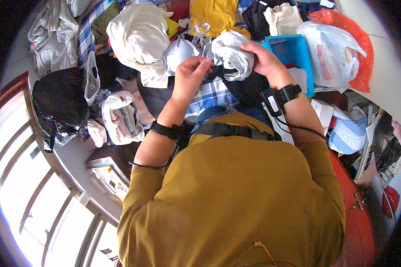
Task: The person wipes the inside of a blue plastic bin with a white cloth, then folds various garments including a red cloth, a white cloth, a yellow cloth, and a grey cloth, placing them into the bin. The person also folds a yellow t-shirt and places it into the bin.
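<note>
My right hand [265,60] grips the right side of a bunched-up white cloth [231,52], its fingers partly hidden behind the folds. To the left of it, my left hand [191,75] is closed, thumb and fingertips pressed together close to the bundle's left edge. Whatever that pinch holds, if anything, is too small to make out. Just beyond my left hand lies a pale grey, rounded garment [181,54] with printed straps beside it. A large heap of white fabric [140,38] sits to its left. Below both hands spreads a blue-and-white checked cloth [213,95].
A blue plastic basket [307,66] stands right of my right hand, beside a clear plastic bag [329,55] and a red bag [363,44]. Yellow cloth [214,15] lies at the far side. A black plastic bag [60,102] and a white carrier bag [120,118] are at left.
</note>
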A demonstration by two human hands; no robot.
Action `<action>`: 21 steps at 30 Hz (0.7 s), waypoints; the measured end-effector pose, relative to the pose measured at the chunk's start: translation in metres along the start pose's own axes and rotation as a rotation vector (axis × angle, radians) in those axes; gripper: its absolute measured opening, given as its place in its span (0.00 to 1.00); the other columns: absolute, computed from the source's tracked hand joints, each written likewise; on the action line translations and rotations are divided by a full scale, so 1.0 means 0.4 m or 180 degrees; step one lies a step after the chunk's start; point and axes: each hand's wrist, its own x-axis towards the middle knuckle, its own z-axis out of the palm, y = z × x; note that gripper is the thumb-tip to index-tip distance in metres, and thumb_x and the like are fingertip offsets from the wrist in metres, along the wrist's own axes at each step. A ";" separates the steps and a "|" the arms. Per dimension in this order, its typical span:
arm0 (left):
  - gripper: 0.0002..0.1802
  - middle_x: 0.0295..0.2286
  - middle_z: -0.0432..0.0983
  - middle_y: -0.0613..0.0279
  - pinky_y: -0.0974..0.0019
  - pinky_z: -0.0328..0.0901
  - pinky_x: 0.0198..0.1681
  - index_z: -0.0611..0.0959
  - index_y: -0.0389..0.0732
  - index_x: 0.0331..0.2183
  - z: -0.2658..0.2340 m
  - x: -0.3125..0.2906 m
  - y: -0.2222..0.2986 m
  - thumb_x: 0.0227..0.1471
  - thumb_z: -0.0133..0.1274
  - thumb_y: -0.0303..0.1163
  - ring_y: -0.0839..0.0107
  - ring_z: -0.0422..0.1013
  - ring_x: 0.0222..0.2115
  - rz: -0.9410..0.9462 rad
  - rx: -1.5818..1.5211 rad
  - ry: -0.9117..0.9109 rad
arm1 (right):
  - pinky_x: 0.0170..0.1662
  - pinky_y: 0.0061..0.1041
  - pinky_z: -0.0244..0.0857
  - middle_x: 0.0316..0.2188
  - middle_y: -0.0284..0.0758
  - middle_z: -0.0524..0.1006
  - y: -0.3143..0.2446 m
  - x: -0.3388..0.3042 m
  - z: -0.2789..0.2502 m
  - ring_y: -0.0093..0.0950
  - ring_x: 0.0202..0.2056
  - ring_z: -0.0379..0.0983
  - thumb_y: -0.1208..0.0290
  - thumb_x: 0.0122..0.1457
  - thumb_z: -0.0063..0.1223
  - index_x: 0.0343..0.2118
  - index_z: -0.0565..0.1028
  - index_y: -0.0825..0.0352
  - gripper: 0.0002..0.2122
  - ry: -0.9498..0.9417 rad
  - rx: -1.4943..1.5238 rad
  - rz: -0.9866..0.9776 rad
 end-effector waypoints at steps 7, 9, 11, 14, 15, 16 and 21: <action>0.06 0.23 0.74 0.60 0.64 0.64 0.32 0.80 0.39 0.25 0.109 -0.039 0.103 0.37 0.59 0.24 0.61 0.70 0.27 0.2248 0.1605 0.0156 | 0.45 0.23 0.64 0.38 0.33 0.76 -0.020 -0.106 0.052 0.23 0.39 0.72 0.67 0.53 0.52 0.44 0.72 0.67 0.16 0.0137 -0.0586 -0.0416; 0.07 0.24 0.74 0.60 0.62 0.64 0.34 0.80 0.40 0.25 0.124 -0.045 0.113 0.36 0.59 0.25 0.59 0.70 0.28 0.2741 0.1920 0.0122 | 0.44 0.23 0.65 0.37 0.32 0.76 -0.021 -0.136 0.060 0.22 0.38 0.72 0.68 0.53 0.51 0.44 0.72 0.67 0.15 0.0229 -0.0627 -0.0397; 0.08 0.25 0.74 0.60 0.61 0.64 0.35 0.80 0.40 0.25 0.137 -0.054 0.118 0.35 0.59 0.25 0.58 0.70 0.29 0.2954 0.2059 0.0086 | 0.42 0.22 0.65 0.36 0.30 0.76 -0.025 -0.162 0.066 0.21 0.37 0.72 0.69 0.54 0.51 0.42 0.73 0.67 0.13 0.0234 -0.0750 -0.0428; 0.08 0.25 0.74 0.60 0.60 0.64 0.35 0.80 0.41 0.26 0.146 -0.064 0.128 0.35 0.59 0.25 0.59 0.70 0.30 0.2898 0.2038 -0.0366 | 0.41 0.20 0.65 0.35 0.28 0.76 -0.033 -0.207 0.071 0.19 0.36 0.71 0.67 0.54 0.51 0.41 0.73 0.67 0.13 0.0148 -0.1333 -0.0487; 0.07 0.26 0.75 0.60 0.60 0.64 0.35 0.80 0.41 0.25 0.150 -0.066 0.131 0.35 0.58 0.25 0.59 0.70 0.30 0.2876 0.2123 -0.0469 | 0.41 0.19 0.64 0.34 0.28 0.75 -0.032 -0.216 0.074 0.18 0.36 0.71 0.66 0.54 0.52 0.40 0.74 0.67 0.13 0.0192 -0.1544 -0.0447; 0.07 0.27 0.75 0.60 0.61 0.64 0.36 0.80 0.41 0.25 0.154 -0.070 0.135 0.36 0.58 0.24 0.59 0.71 0.31 0.2812 0.2200 -0.0524 | 0.41 0.19 0.64 0.35 0.28 0.75 -0.031 -0.226 0.077 0.18 0.36 0.71 0.66 0.54 0.51 0.40 0.74 0.67 0.13 0.0169 -0.1608 -0.0523; 0.07 0.29 0.76 0.59 0.62 0.66 0.37 0.80 0.40 0.25 0.169 -0.079 0.156 0.36 0.58 0.23 0.60 0.72 0.31 0.3064 0.2416 -0.0541 | 0.42 0.20 0.63 0.35 0.29 0.76 -0.030 -0.260 0.079 0.19 0.36 0.71 0.67 0.53 0.51 0.41 0.73 0.69 0.14 0.0292 -0.1209 -0.0793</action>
